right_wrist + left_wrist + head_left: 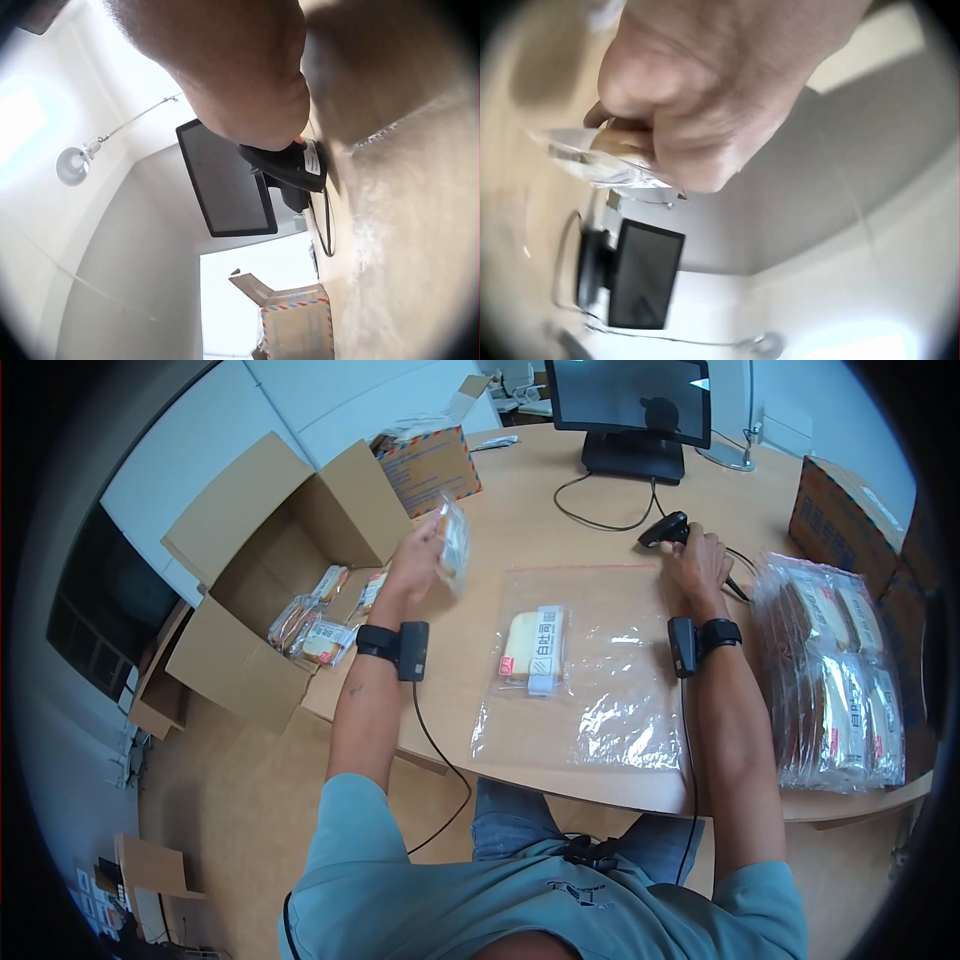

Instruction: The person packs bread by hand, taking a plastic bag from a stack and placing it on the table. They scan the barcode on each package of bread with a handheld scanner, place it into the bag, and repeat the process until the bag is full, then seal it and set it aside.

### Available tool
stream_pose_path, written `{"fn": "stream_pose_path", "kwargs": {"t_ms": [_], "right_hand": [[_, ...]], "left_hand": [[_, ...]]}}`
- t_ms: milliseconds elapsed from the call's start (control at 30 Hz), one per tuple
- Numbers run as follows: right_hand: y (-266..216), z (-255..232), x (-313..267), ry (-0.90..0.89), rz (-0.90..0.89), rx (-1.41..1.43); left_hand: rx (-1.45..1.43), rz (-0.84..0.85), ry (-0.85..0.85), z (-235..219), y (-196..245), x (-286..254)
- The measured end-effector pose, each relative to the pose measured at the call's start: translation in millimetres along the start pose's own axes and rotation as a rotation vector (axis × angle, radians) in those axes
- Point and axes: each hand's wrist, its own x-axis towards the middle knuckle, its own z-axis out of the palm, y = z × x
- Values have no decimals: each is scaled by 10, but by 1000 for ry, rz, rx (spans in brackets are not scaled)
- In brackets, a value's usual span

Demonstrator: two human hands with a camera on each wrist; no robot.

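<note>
My left hand pinches a clear-wrapped packet of sliced bread above the table, beside the open carton; the left wrist view shows the packet's edge under the fingers. At the back right, my right hand grips a black barcode scanner, its head pointing left. In the right wrist view the hand hides most of the scanner's handle, while the scanner's black body shows. Between my arms a large clear plastic bag lies flat, with one bread packet on it, label up.
An open cardboard carton at left holds several bread packets. Filled bags of bread are stacked at right, near another carton. A monitor stands at the back with a cable before it. A smaller box sits behind.
</note>
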Motion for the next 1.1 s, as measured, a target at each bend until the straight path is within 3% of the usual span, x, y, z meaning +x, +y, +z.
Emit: {"fn": "stream_pose_path", "kwargs": {"t_ms": [33, 67, 133, 167, 333, 400, 467, 600, 700, 900, 1100], "right_hand": [[10, 15, 39, 10, 23, 16], [27, 33, 70, 21, 46, 31], [30, 38, 113, 124, 27, 6], [-14, -21, 147, 144, 10, 47], [-219, -354, 125, 201, -37, 171], [-281, -367, 129, 191, -158, 288], [-355, -367, 116, 178, -223, 306], [-506, -379, 23, 147, -351, 355], [-521, -311, 8, 110, -349, 302], [-572, -348, -33, 69, -371, 315], [-573, -379, -24, 56, -351, 324]], "left_hand": [[-626, -64, 2, 23, 57, 41], [-631, -58, -11, 98, 96, 59], [-1252, -134, -108, 341, 190, 120], [-1338, -197, -189, 469, 162, 206], [-1380, -347, -319, 1064, 233, 341], [-1369, -409, -446, 1171, 235, 386], [-1399, -418, -462, 1276, 238, 405], [-1381, -444, -469, 1358, 254, 425], [-1295, -409, -373, 1390, 398, 360], [-1146, -390, -356, 1400, 575, 267], [-1184, -379, -407, 1382, 491, 307]]}}
